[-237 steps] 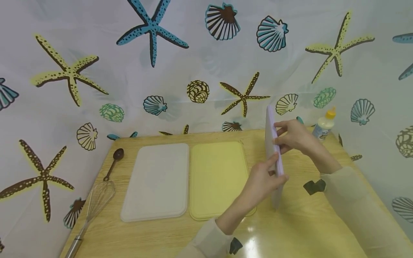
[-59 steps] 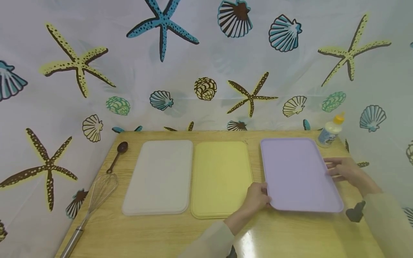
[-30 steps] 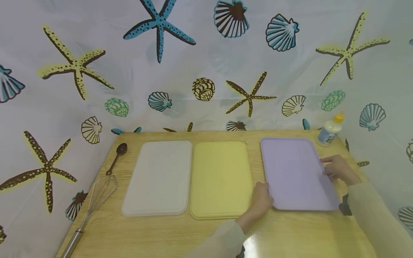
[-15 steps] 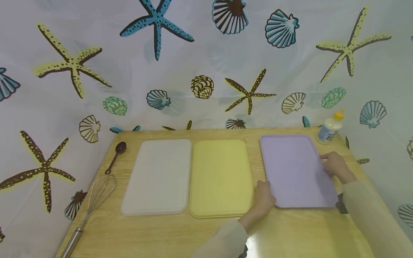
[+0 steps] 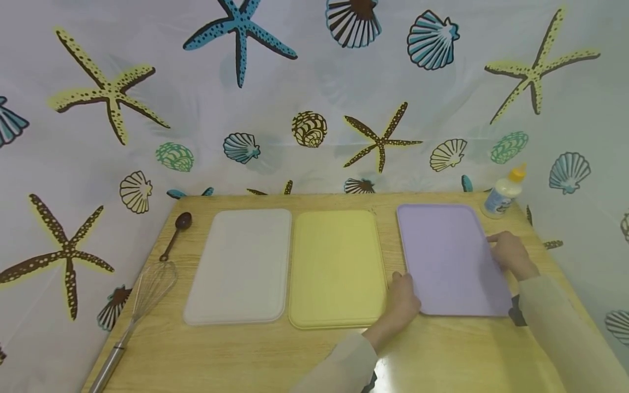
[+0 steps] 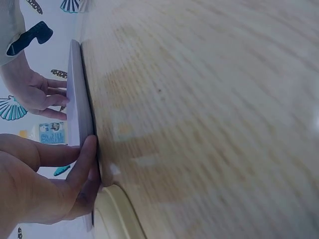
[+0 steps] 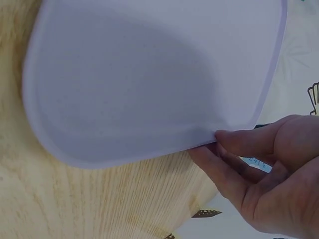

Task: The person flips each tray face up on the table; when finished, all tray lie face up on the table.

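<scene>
While the fingers of the left hand (image 5: 402,302) grip the left long edge of the purple tray (image 5: 452,262), those of the right hand (image 5: 512,255) pinch its right long edge; in the right wrist view the thumb lies on the rim with fingers below it. The purple tray lies face up at the right of the head view, on or just over the desk (image 5: 236,355); whether it touches all along cannot be told. The right hand casts a shadow on it. Light sleeves (image 5: 560,322) run down to the bottom of the frame. Just beside the left hand, at centre, lies the yellow tray (image 5: 338,270), and left of that the white tray (image 5: 238,267); these 2 sit close together, apart from the purple tray. A bottle (image 5: 501,197) with an orange cap stands at upper right. Toward the left edge are a dark spoon (image 5: 174,239) and, just below it, a whisk (image 5: 132,325). Patterned cloth (image 5: 275,109) fills the top.
</scene>
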A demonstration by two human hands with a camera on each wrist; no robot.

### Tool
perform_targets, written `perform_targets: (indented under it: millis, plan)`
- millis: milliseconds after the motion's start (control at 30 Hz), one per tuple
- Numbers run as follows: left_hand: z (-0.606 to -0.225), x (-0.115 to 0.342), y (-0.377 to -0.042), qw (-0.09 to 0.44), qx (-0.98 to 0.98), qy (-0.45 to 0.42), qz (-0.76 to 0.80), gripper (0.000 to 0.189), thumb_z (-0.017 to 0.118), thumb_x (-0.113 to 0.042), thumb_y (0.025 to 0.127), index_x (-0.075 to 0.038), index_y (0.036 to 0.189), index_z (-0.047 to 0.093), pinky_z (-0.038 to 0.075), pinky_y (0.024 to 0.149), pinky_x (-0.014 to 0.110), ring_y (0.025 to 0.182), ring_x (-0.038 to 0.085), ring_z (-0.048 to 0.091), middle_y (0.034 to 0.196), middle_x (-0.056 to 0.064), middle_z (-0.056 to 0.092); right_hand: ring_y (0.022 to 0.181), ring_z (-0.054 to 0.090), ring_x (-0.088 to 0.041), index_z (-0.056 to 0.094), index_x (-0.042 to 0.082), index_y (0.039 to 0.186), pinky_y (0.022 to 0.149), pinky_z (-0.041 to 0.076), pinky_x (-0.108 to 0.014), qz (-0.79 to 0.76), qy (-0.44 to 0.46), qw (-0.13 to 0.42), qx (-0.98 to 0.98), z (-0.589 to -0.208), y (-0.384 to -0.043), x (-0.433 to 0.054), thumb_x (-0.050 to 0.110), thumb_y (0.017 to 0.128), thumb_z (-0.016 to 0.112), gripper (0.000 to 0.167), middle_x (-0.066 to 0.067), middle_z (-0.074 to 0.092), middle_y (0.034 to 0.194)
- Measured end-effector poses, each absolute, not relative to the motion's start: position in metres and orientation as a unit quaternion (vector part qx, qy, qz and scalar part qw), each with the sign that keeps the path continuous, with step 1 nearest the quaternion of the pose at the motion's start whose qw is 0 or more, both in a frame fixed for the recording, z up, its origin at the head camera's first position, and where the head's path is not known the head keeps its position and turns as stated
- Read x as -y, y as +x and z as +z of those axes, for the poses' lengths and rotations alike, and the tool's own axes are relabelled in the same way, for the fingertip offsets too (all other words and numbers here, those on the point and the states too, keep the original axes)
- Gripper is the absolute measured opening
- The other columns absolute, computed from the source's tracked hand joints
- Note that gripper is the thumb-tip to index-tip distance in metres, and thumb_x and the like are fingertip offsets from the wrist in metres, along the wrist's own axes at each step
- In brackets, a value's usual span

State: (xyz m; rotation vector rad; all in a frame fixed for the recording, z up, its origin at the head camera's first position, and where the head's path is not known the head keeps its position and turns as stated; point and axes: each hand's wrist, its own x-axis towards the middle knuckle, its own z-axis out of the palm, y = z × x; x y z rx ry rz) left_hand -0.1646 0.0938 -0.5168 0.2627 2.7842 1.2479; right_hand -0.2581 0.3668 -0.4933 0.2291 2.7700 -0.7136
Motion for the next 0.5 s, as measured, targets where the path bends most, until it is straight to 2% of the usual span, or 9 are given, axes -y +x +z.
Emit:
perform_targets:
  millis: [167, 267, 367, 433, 500]
  plan:
    - [-0.528, -0.092, -0.167, 0.047, -0.891, 0.099, 0.441, 0.037, 0.057, 0.016, 0.073, 0.016, 0.111, 0.058, 0.05, 0.062, 0.021, 0.07, 0.016, 0.049, 0.085, 0.008, 0.046, 0.079, 0.056, -0.032, 0.044, -0.016, 0.131, 0.054, 0.048, -0.03, -0.247, 0.085, 0.135, -0.956, -0.495, -0.255, -0.366, -0.005, 0.086, 0.038, 0.046, -0.04, 0.042, 0.129]
    - [-0.53, -0.089, -0.168, 0.05, -0.888, 0.103, 0.446, 0.037, 0.056, 0.012, 0.076, 0.015, 0.113, 0.059, 0.05, 0.063, 0.02, 0.07, 0.014, 0.048, 0.085, 0.007, 0.048, 0.081, 0.057, -0.035, 0.044, -0.016, 0.131, 0.057, 0.05, -0.034, -0.233, 0.085, 0.132, -0.96, -0.494, -0.253, -0.363, -0.003, 0.085, 0.038, 0.047, -0.04, 0.043, 0.128]
    - [-0.524, -0.084, -0.168, 0.048, -0.882, 0.111, 0.456, 0.03, 0.056, 0.008, 0.078, 0.014, 0.107, 0.063, 0.046, 0.058, 0.02, 0.068, 0.012, 0.045, 0.083, 0.008, 0.052, 0.094, 0.057, -0.045, 0.043, -0.017, 0.13, 0.069, 0.052, -0.047, -0.215, 0.088, 0.131, -0.964, -0.491, -0.251, -0.359, 0.0, 0.086, 0.038, 0.047, -0.04, 0.042, 0.13]
    - [-0.52, -0.078, -0.168, 0.056, -0.873, 0.116, 0.47, 0.026, 0.054, 0.007, 0.081, 0.015, 0.103, 0.064, 0.042, 0.053, 0.018, 0.067, 0.011, 0.043, 0.082, 0.01, 0.053, 0.102, 0.054, -0.052, 0.042, -0.016, 0.131, 0.076, 0.05, -0.057, -0.206, 0.093, 0.127, -0.966, -0.488, -0.25, -0.357, 0.004, 0.089, 0.039, 0.047, -0.04, 0.043, 0.13]
    - [-0.517, -0.071, -0.168, 0.057, -0.86, 0.119, 0.492, 0.026, 0.052, 0.006, 0.084, 0.016, 0.105, 0.063, 0.04, 0.051, 0.016, 0.066, 0.01, 0.044, 0.086, 0.013, 0.057, 0.109, 0.049, -0.056, 0.042, -0.016, 0.131, 0.081, 0.046, -0.063, -0.2, 0.089, 0.112, -0.969, -0.487, -0.249, -0.354, 0.008, 0.091, 0.041, 0.046, -0.04, 0.043, 0.13]
